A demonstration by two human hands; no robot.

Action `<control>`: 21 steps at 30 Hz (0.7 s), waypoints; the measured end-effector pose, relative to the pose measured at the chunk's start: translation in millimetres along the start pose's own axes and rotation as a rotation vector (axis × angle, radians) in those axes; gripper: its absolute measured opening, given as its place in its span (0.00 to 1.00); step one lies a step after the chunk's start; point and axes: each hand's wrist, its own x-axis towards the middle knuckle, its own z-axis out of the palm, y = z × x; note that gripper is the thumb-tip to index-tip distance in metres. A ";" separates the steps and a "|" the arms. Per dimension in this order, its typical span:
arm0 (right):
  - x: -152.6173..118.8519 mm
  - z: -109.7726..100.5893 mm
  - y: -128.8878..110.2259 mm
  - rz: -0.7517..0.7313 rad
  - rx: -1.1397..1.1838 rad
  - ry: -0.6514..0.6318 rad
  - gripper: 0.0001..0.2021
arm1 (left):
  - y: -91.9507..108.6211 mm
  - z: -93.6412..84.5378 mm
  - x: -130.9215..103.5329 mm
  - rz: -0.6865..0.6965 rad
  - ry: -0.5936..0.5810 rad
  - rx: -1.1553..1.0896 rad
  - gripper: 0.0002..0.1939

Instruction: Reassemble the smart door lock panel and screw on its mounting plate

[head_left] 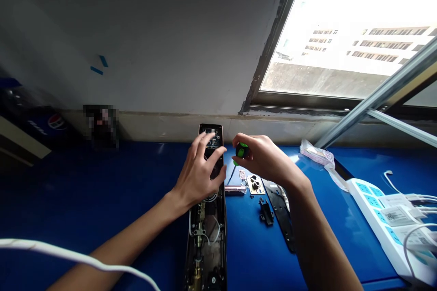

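My right hand [254, 152] is closed around the handle of a green and black screwdriver [242, 149]. Its thin shaft points down and left, with the tip near a shiny cylindrical part [235, 190] on the table. Over the upper part of a long, opened black device housing [222, 236], my left hand [203, 166] is spread with fingers apart. A circuit board [213, 142] shows at the housing's far end, partly behind those fingers. Lower down, brass-coloured mechanical parts [198, 236] and white wires are exposed. Whether my left fingers touch the housing is hard to see.
Right of the housing lie a small red board [242, 174], a pale plate with a round black part [256, 184], a black bracket [266, 213], loose screws and a long black panel [282, 218]. A white power strip [372, 223] and plastic packet [316, 152] are farther right. A white cable [85, 259] crosses lower left.
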 end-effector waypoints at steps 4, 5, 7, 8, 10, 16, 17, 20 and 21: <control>-22.3 6.6 -2.5 0.106 -0.044 0.041 0.06 | 4.5 -2.0 -18.0 0.141 -0.053 -0.096 0.13; -29.6 8.4 -3.1 0.161 -0.053 0.014 0.05 | 4.8 -1.4 -21.7 0.157 -0.059 -0.115 0.13; -44.0 14.3 -3.3 0.270 -0.050 -0.043 0.04 | 5.3 0.8 -27.5 0.169 -0.066 -0.150 0.13; -50.6 18.8 -3.0 0.295 -0.043 -0.053 0.04 | 5.7 2.0 -29.4 0.170 -0.070 -0.164 0.13; -61.8 31.4 -1.8 0.329 -0.030 -0.069 0.03 | 7.0 4.0 -31.5 0.169 -0.080 -0.188 0.12; -76.7 82.9 1.1 0.371 0.017 -0.112 0.08 | 11.8 7.2 -28.7 0.189 -0.071 -0.224 0.12; -77.4 90.1 1.2 0.373 0.022 -0.107 0.09 | 12.2 7.8 -28.0 0.194 -0.071 -0.227 0.12; -78.4 105.6 1.7 0.373 0.033 -0.085 0.09 | 12.7 8.9 -27.0 0.198 -0.082 -0.243 0.11; -78.6 109.1 1.9 0.371 0.034 -0.077 0.09 | 12.8 9.0 -27.2 0.196 -0.084 -0.252 0.10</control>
